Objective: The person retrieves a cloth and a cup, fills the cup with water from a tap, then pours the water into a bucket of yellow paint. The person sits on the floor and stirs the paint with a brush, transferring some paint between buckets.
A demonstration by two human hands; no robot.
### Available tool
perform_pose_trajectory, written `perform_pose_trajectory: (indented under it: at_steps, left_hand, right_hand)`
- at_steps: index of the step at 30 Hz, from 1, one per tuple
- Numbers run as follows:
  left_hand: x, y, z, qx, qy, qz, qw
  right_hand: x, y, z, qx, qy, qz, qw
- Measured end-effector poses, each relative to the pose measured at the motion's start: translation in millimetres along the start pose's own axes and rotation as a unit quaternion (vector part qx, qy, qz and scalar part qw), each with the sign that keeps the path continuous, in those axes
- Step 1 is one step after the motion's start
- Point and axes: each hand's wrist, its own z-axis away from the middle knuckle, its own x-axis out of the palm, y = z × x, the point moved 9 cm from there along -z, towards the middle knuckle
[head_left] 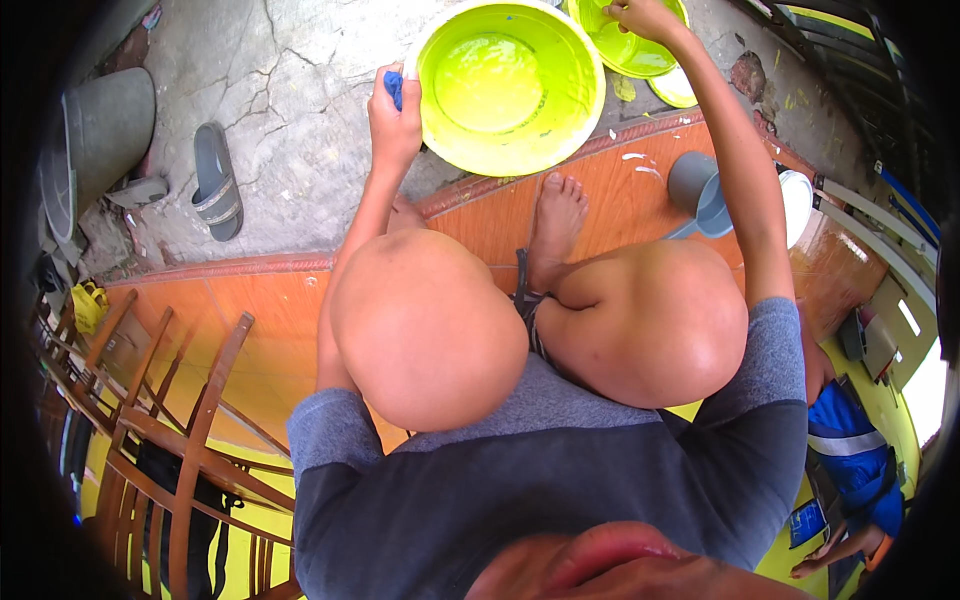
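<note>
Bunched in my closed left hand [396, 120] is a small blue cloth [394, 90], mostly covered by the fingers. That hand is up against the left rim of a large yellow-green basin [440, 140], which has some shallow liquid in its bottom. My right hand [640, 18] reaches to the far right, over a second yellow-green container [655, 62]. Its fingers are pinched together; what they hold, if anything, I cannot make out.
A grey-blue dipper [712, 208] lies right of my foot, near a white round object [795, 205]. Left are a grey slide sandal [214, 180] and grey bucket [110, 130]. Wooden chairs [190, 450] stand lower left. Another person in blue [850, 450] is lower right.
</note>
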Motion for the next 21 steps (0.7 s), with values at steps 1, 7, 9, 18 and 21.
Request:
perform_pose_trajectory:
  at_steps: [1, 7, 9, 18, 21]
  left_hand:
    - [-0.4, 0.8, 0.0, 0.006, 0.003, -0.002, 1.0]
    - [-0.6, -2.2, 0.8, -0.005, -0.004, -0.005, 1.0]
    - [0.3, -2.1, 1.2, -0.007, -0.006, 0.0, 1.0]
    - [-0.3, -6.3, -0.4, -0.002, -0.004, -0.013, 1.0]
    - [-1.1, -8.7, 0.8, -0.008, -0.003, -0.017, 1.0]
  right_hand:
    - [-6.5, 3.2, 4.7, 0.024, -0.022, -0.061, 0.998]
    - [-41.3, -18.4, 37.9, -0.047, 0.142, 0.113, 0.982]
    - [-32.8, -32.7, 37.1, -0.091, 0.2, 0.196, 0.956]
    - [-52.7, -45.0, 57.2, -0.136, 0.202, 0.007, 0.97]
    - [-68.0, -26.3, 89.7, -0.054, 0.168, -0.073, 0.982]
